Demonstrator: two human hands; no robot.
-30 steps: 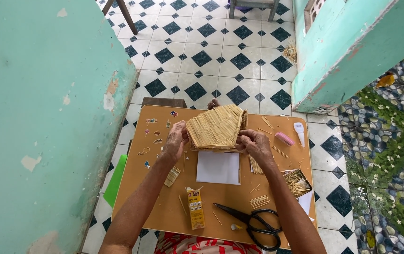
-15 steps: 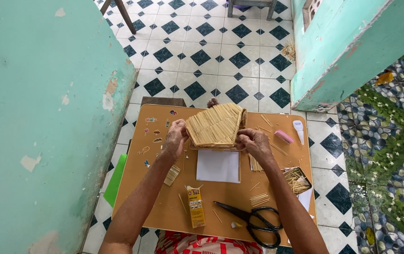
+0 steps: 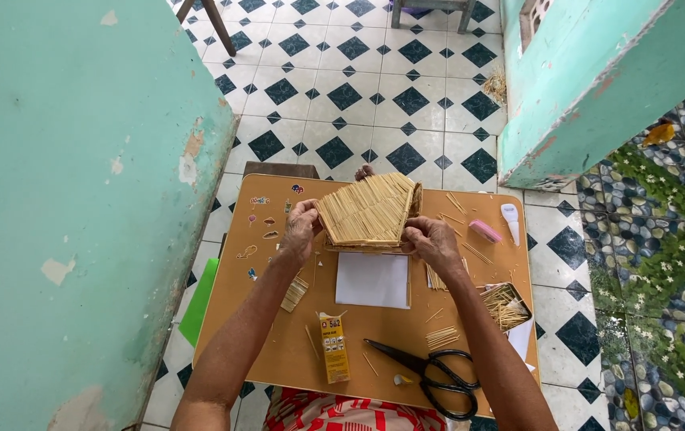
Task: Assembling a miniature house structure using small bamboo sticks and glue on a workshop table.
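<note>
Left hand (image 3: pixel 301 231): fingers closed on the left edge of the stick panel (image 3: pixel 368 209).
Stick panel: a five-sided piece of thin straw-coloured sticks, held tilted above the tabletop (image 3: pixel 278 319), between both hands.
Right hand (image 3: pixel 432 241): fingers gripping the panel's lower right corner.
White paper (image 3: pixel 373 279): flat on the tabletop, just below the panel.
Glue box (image 3: pixel 333 348): yellow, near the front edge.
Scissors (image 3: pixel 430 375): black-handled, right of the glue box.
Loose sticks (image 3: pixel 503 303): piled at the right edge.
</note>
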